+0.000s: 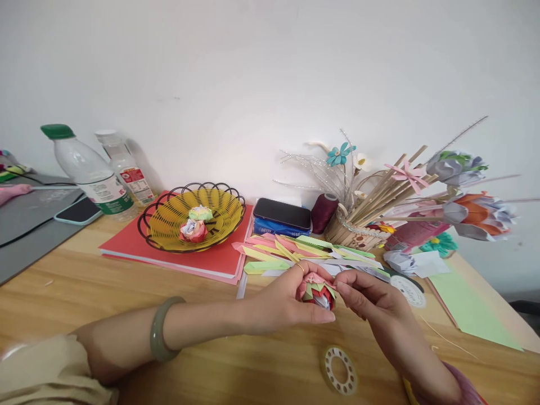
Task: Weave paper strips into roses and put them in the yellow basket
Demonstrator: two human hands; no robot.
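Note:
My left hand (291,304) is wrapped round a small folded paper flower (319,291) with pink, green, red and white layers. The fingers and thumb of my right hand (371,295) pinch a pink bit at the flower's right edge. Behind both hands lies a pile of folded paper strips (278,247) in pink, yellow, green and white. Two more paper flowers (193,230) sit in a yellow basket with a black looped rim (158,225), on red paper sheets (126,242).
A tape roll (340,370) lies near the front edge. Two bottles (95,180) stand at the left. A phone (282,214) rests on a blue pack beside dark red thread (324,212). At the right are a stick-filled pot (352,233) and green paper (472,312).

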